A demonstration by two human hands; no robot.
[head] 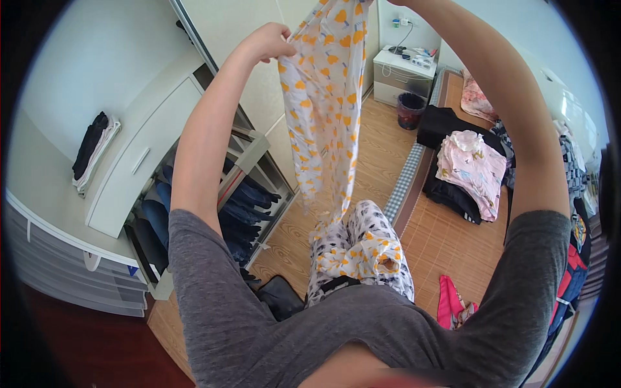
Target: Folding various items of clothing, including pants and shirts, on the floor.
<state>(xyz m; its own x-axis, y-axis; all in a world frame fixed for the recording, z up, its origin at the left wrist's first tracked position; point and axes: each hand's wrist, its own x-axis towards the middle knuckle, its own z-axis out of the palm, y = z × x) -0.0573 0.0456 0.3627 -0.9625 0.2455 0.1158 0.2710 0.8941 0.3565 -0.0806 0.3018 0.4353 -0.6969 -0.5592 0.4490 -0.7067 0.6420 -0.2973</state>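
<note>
My left hand (269,42) pinches the edge of a thin white cloth garment (322,97) with an orange tulip-like print. The garment is raised in front of me and hangs down towards my knees, its upper end cut off by the picture's top edge. My right arm reaches up to the top edge, where only a sliver of the right hand (399,2) shows; its fingers and grip are hidden. On my lap, over patterned trousers (371,220), lies a bunched cloth (361,257) of the same print. Whether the two are joined is unclear.
To the right, a bed mat (422,247) bears a folded pink garment (473,169) on dark clothes and a bright pink cloth (450,300). Left stands an open wardrobe with hanging jeans (247,203) and folded clothes (94,150). Beyond are a bin (410,111) and nightstand (405,72).
</note>
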